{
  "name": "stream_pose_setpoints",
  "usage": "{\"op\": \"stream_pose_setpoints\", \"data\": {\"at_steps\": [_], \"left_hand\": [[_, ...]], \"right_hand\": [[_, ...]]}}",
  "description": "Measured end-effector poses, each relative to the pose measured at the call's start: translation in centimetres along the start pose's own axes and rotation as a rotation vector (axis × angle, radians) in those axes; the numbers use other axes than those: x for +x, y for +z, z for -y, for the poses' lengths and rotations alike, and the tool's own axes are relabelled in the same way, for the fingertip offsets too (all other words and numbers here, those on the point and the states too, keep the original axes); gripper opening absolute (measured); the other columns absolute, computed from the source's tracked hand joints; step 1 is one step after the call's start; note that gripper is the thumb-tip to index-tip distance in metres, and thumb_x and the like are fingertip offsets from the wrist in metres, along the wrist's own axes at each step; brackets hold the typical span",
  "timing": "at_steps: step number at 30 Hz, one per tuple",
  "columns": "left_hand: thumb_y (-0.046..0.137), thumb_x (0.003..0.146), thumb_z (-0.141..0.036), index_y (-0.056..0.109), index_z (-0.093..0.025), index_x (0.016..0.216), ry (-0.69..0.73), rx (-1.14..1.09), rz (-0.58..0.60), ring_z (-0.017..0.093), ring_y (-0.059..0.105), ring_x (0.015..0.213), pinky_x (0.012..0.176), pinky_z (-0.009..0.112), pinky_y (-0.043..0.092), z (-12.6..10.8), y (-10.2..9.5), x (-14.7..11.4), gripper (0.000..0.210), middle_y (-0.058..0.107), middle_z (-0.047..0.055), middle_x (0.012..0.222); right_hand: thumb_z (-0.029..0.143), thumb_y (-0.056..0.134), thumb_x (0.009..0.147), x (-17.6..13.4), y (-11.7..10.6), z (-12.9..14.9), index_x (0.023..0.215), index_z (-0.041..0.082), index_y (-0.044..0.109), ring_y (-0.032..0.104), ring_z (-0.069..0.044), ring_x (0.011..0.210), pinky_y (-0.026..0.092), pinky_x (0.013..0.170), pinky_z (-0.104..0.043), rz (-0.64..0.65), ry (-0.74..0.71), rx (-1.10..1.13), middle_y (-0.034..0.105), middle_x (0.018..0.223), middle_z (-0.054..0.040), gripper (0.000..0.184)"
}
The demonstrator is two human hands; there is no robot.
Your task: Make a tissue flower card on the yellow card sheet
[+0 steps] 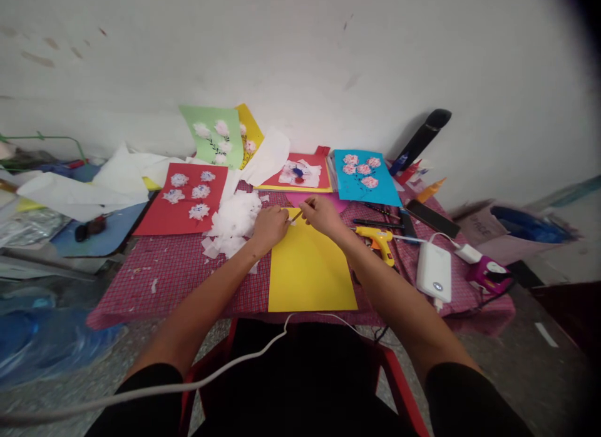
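Red checked cloth [126,293] lies under everything. Above the far part of the yellow paper [312,268], the right hand [323,215] pinches a thin stick [297,215], slanting down toward the left hand [271,227]. Left fingers are bent; their grip I cannot tell. Both forearms [220,277] reach forward, converging.

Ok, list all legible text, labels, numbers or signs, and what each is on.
"PACE", as best it reads, on the pale pink bag at right; possibly part of a longer word.
Power bank display: too small and blurred to read.
Purple box, white face: any marking too blurred.
Nothing else readable.
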State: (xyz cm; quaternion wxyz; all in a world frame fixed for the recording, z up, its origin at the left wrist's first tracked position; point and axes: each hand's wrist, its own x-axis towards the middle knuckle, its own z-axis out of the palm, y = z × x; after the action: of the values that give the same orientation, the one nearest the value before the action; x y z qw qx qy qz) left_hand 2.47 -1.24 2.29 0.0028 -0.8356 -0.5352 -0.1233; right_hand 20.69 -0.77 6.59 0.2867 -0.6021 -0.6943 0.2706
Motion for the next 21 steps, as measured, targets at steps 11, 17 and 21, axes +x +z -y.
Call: {"op": "stream_pose_setpoints", "data": {"at_steps": [11, 17, 21], "left_hand": [[0.044, 0.103, -0.030, 0.079, -0.015, 0.102, 0.038, 0.036, 0.034, 0.029, 0.065, 0.096, 0.085, 0.041, 0.044, 0.1, -0.1, -0.2, 0.038, 0.070, 0.015, 0.099], [0.043, 0.101, -0.026, 0.078, -0.016, 0.107, 0.058, -0.037, 0.045, 0.028, 0.064, 0.096, 0.088, 0.041, 0.045, 0.3, 0.1, -0.4, 0.038, 0.069, 0.015, 0.099], [0.045, 0.098, -0.021, 0.077, -0.016, 0.114, 0.071, -0.063, 0.043, 0.027, 0.065, 0.096, 0.089, 0.040, 0.046, 0.5, 0.2, -0.6, 0.037, 0.069, 0.014, 0.100]], "right_hand": [[0.031, 0.056, 0.096, -0.5, -0.7, -0.9, 0.088, 0.017, 0.062, 0.066, -0.014, 0.056, 0.042, 0.051, -0.023, -0.037, 0.011, 0.198, 0.074, 0.077, -0.0034, 0.017], [0.033, 0.055, 0.096, -1.6, -1.2, -0.9, 0.087, 0.019, 0.061, 0.065, -0.014, 0.056, 0.044, 0.051, -0.023, -0.040, 0.020, 0.249, 0.073, 0.076, -0.0033, 0.019], [0.039, 0.054, 0.096, -1.9, -0.4, -1.1, 0.086, 0.020, 0.062, 0.066, -0.014, 0.059, 0.045, 0.053, -0.024, -0.038, -0.023, 0.215, 0.074, 0.077, -0.0034, 0.023]]}}
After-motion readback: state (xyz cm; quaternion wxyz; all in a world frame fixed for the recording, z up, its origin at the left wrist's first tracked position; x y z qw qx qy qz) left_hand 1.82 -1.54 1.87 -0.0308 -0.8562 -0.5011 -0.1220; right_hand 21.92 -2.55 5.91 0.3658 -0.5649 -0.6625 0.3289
